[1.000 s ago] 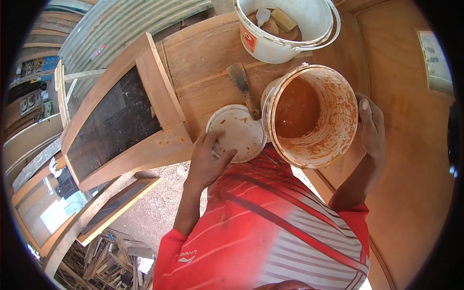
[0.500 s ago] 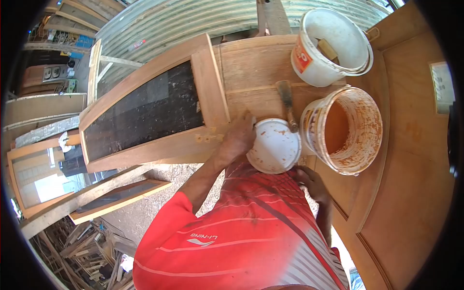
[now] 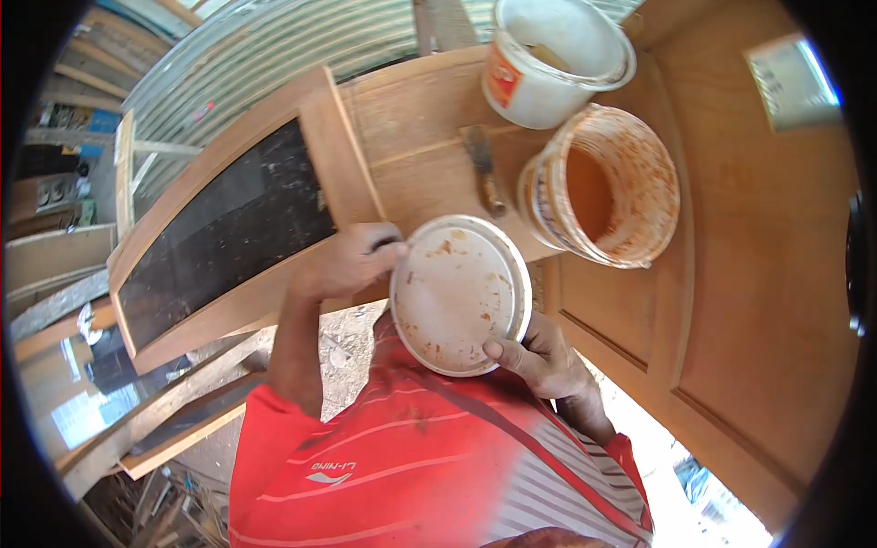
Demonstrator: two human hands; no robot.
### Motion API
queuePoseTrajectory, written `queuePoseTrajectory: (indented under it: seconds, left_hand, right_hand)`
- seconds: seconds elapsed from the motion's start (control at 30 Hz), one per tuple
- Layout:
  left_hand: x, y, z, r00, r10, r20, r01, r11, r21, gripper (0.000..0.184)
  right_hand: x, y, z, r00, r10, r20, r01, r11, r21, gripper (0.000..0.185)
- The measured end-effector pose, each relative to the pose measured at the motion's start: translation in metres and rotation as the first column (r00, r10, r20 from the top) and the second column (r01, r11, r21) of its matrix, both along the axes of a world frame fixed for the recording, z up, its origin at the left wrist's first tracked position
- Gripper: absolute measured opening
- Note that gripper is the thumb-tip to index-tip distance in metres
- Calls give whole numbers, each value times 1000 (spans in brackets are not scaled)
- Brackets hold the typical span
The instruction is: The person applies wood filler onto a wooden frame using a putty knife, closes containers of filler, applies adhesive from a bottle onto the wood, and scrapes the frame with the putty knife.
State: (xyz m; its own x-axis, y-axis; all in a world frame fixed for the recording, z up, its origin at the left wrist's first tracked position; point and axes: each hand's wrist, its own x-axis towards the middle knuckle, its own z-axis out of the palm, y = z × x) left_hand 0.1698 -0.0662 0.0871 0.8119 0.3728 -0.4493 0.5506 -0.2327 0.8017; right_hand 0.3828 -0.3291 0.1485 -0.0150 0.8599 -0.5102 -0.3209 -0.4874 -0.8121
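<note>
A round white bucket lid (image 3: 457,292), spotted with orange-brown residue, is held up in front of my red shirt. My left hand (image 3: 352,262) pinches its left rim, a dark patch showing between the fingers that I cannot make out. At the lower right, my right hand (image 3: 548,361) grips the lid with the thumb on its face and the other fingers partly hidden. Beyond it a brush-like tool (image 3: 484,172) lies on the wooden surface. Right of that tool stands a bucket smeared with orange-brown (image 3: 539,196), with orange-brown material inside.
A white bucket (image 3: 521,91) with an orange label stands behind, something light inside. At left lies a wooden frame (image 3: 352,164) around a dark panel. A panelled wooden door (image 3: 758,301) is on the right. Corrugated metal sheeting (image 3: 274,64) runs along the back.
The lid has come up toward me and turned more face-on. My right hand has moved up from beside my body onto its lower edge. The whole view has shifted.
</note>
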Motion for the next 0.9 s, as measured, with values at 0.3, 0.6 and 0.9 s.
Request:
queuePoseTrajectory:
  seconds: [0.3,0.6,0.9]
  left_hand:
    - [131,-49,55,845,211,491,-282,957,73,32]
    - [191,-55,41,792,231,565,-446,851,277,35]
    - [187,-55,54,876,270,399,-382,894,233,31]
  right_hand:
    - [121,-2,44,370,-567,736,394,813,429,58]
    - [184,28,2,138,-456,879,330,858,394,42]
    - [181,23,-2,179,-504,845,370,830,417,39]
